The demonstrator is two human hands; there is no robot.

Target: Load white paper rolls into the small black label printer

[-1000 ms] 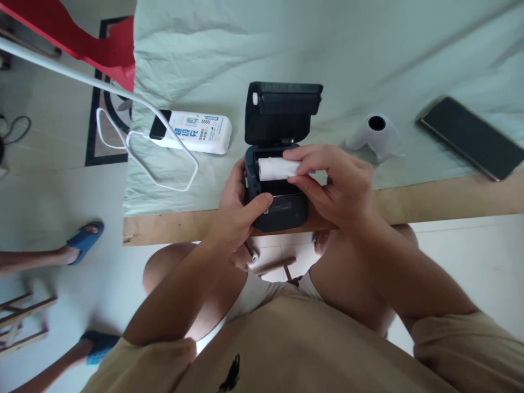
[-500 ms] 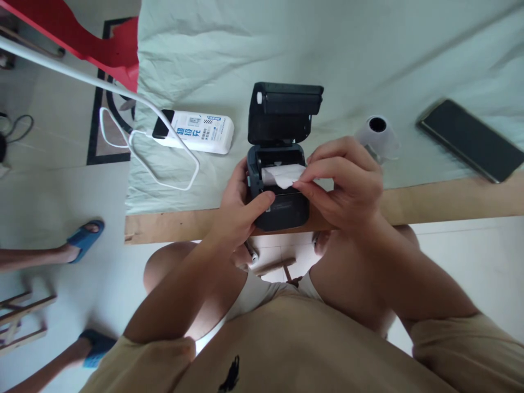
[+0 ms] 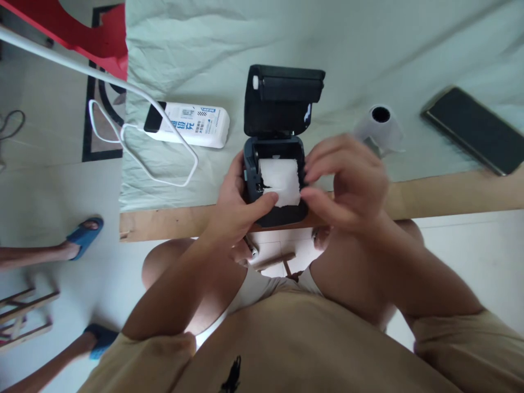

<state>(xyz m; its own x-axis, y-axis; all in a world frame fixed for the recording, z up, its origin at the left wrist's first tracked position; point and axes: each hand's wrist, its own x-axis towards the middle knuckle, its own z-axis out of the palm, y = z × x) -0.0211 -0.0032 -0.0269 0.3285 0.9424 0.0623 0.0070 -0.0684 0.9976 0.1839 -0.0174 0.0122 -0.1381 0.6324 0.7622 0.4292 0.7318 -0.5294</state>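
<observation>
A small black label printer sits at the table's front edge with its lid swung up and back. White paper lies in its bay, the free end draped flat over the front lip. My left hand grips the printer's left side, its thumb pressing on the paper's lower left corner. Slightly blurred, my right hand is at the printer's right side with thumb and fingers apart. Its tips are close to the paper's right edge; whether they touch is unclear.
Right of the printer stands a white roll with a dark core, then a black phone. A white power bank with a white cable lies left. A red chair and another person's slippered foot are beyond the table's left side.
The paper end, pinched by my right fingers before, now lies spread over the printer's front. My right fingers have parted. My left thumb now rests on the paper.
</observation>
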